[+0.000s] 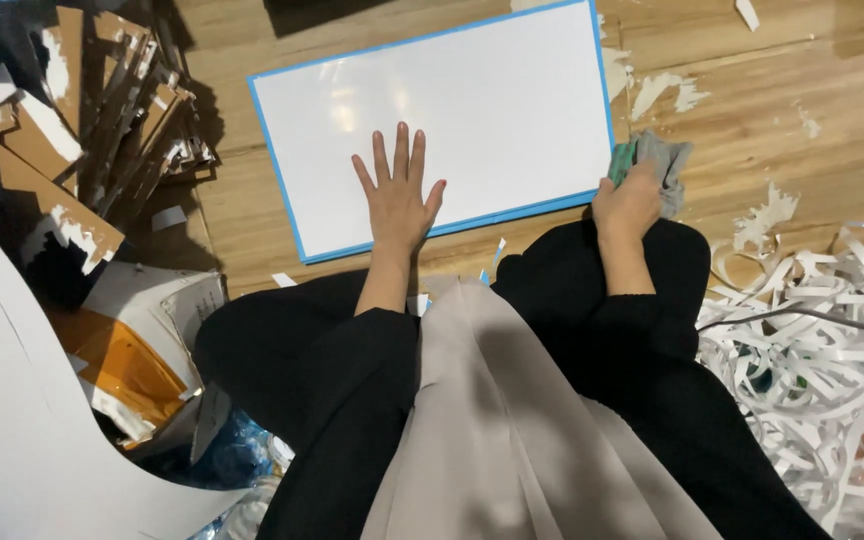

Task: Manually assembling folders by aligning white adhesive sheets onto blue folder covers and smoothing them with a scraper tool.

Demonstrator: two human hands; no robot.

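Here, a person sits on a wooden floor [772,110], black sleeves and a grey garment filling the lower middle of the head view. A white board [512,100] with a blue rim lies flat on the floor just ahead of the knees, its long side slanting up toward the right.

The left hand [397,200] lies flat on the board near its lower edge, palm down, fingers spread apart and gripping nothing. The right hand [627,205] sits at the board's lower right corner, its grip clamped on a rag [657,160], grey with a teal part showing. The rag is bunched at the corner, touching or just beside the blue rim; which, I cannot tell.

To the right of the knees lies a heap of white paper strips [822,340], curled and tangled, with a thin grey cord across its top. White scraps and smears dot the floor above it.

To the left stands a stack of brown cardboard pieces [122,110] with torn white patches, leaning together. Below it sits an open box [167,300] holding orange sheets [127,370]; what else is in it is too dark to tell. A large white curved sheet [12,420] covers the lower left corner, with blue plastic beside it.
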